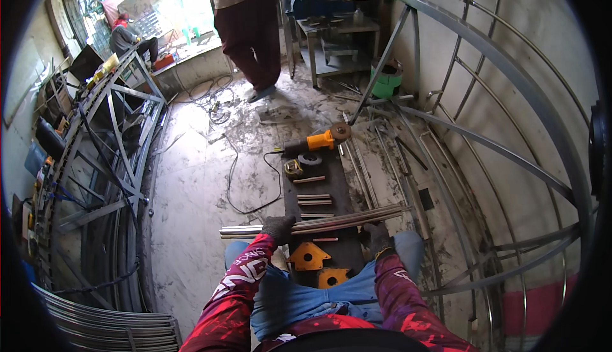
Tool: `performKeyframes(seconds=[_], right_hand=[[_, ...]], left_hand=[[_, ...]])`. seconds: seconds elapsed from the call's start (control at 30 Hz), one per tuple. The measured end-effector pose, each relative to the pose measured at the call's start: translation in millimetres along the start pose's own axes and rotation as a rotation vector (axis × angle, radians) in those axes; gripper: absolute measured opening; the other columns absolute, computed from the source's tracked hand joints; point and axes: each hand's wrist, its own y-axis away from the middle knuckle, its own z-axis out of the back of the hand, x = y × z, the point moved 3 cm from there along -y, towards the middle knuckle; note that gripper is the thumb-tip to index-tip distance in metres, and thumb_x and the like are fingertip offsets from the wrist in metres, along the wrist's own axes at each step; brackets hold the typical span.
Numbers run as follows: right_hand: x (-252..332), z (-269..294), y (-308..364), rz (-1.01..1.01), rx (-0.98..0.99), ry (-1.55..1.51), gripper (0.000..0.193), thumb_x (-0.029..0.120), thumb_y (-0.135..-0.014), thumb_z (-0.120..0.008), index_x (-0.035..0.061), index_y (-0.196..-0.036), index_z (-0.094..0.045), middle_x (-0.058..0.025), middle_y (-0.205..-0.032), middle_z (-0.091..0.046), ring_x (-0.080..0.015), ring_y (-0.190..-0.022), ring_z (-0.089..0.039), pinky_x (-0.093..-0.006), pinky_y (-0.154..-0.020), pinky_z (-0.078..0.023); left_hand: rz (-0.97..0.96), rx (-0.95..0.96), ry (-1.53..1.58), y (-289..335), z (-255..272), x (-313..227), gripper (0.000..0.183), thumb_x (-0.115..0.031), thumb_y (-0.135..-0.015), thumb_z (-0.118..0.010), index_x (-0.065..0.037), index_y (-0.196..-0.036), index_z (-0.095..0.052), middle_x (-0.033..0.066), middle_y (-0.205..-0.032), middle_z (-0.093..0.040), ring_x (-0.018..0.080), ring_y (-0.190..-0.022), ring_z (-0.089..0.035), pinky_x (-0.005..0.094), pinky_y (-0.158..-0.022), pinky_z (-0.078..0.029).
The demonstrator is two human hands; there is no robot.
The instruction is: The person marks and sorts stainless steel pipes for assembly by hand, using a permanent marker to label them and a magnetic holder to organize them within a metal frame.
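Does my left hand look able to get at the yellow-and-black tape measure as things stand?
Probably not straight away: your left hand is closed around the bundle of metal tubes. Nothing appears to cover the tape measure, though, so with that hand free it looks likely reachable.

Person (248,36) stands nr metal worktable (313,32) w/ clear bottle (358,17) atop, grn bucket (386,86) nearby; 2nd person (122,38) sits by bright opening (175,8), bkgd L.
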Motion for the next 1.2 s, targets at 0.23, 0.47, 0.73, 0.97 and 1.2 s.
performKeyframes(seconds=[0.23, 0.47, 0.73, 0.97, 1.2], right_hand=[[4, -10, 12, -0.106, -0.005, 0.148, 0.026, 0.004, -0.079, -0.069, 0.0035, -0.105, -0.065, -0.0072, -0.092, -0.067, -0.0223, -0.078, -0.066, -0.0366, -0.067, -0.056], [13, -23, 29, 0.216, 0.028, 0.305, 0.043, 0.007, -0.074, -0.074, 0.0009, -0.116, -0.064, -0.011, -0.101, -0.071, -0.028, -0.092, -0.067, -0.037, -0.083, -0.053], [8, -21, 34, 0.194, 0.027, 0.652, 0.04, 0.017, -0.073, -0.075, 0.0034, -0.11, -0.067, -0.0153, -0.104, -0.073, -0.0313, -0.097, -0.069, -0.04, -0.088, -0.052], [29, -35, 49, 0.147, 0.039, 0.671, 0.042, 0.018, -0.073, -0.074, 0.0016, -0.11, -0.066, -0.0168, -0.103, -0.072, -0.0325, -0.098, -0.069, -0.0404, -0.088, -0.053], [16, -23, 38, 0.194, 0.035, 0.778, 0.044, 0.02, -0.072, -0.075, 0.0011, -0.111, -0.066, -0.0185, -0.104, -0.072, -0.0347, -0.099, -0.068, -0.0411, -0.088, -0.053]], left_hand=[[0.067, -0.008, -0.086, 8, -6, 0, 0.037, -0.026, -0.081, -0.07, -0.016, -0.114, -0.057, 0.0137, -0.109, -0.069, 0.0359, -0.102, -0.067, 0.0508, -0.085, -0.049], [0.039, -0.123, -0.036, 14, -13, 3, 0.035, -0.029, -0.084, -0.067, -0.014, -0.114, -0.057, 0.0159, -0.109, -0.066, 0.0373, -0.103, -0.065, 0.0524, -0.086, -0.047], [0.029, -0.239, -0.055, 17, -18, 4, 0.04, -0.026, -0.082, -0.068, -0.016, -0.119, -0.056, 0.0129, -0.111, -0.064, 0.0354, -0.106, -0.061, 0.0513, -0.087, -0.045], [0.068, -0.244, -0.066, 25, -22, 8, 0.042, -0.026, -0.082, -0.069, -0.017, -0.121, -0.055, 0.0127, -0.114, -0.061, 0.0358, -0.11, -0.058, 0.0533, -0.089, -0.044], [0.071, -0.263, -0.088, 22, -22, 5, 0.045, -0.026, -0.08, -0.069, -0.017, -0.122, -0.055, 0.013, -0.114, -0.061, 0.0359, -0.11, -0.058, 0.0532, -0.09, -0.044]])
